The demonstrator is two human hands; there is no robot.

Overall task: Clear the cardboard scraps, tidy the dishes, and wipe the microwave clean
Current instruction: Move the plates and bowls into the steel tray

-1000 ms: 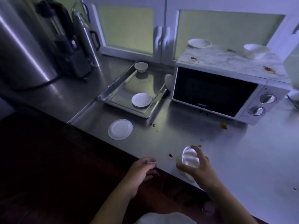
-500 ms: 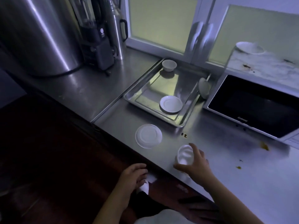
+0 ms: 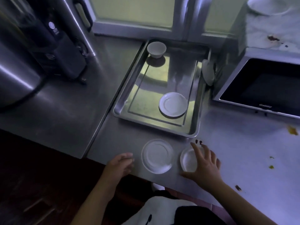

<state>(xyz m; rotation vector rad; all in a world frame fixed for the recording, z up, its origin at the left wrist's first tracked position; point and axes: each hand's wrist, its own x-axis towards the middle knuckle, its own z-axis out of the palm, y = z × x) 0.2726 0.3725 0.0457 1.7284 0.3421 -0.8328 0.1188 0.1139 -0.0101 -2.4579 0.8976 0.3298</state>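
Note:
My right hand grips a small white bowl from its right side, low over the steel counter near the front edge. Just left of the bowl lies a white saucer. My left hand hovers at the counter edge beside that saucer, fingers loosely curled and holding nothing. Behind them stands a steel tray with another saucer at its near right and a small cup at its far left. The microwave is at the right, with brown stains and a white bowl on its top.
A white dish leans upright between the tray and the microwave. Large steel urns and a dark appliance fill the left back. Food spots dot the counter at the right. Cabinet doors close off the back.
The view has swung left and closer. My right hand has carried the small bowl leftward and down beside the loose saucer. My left hand has come up to the counter edge.

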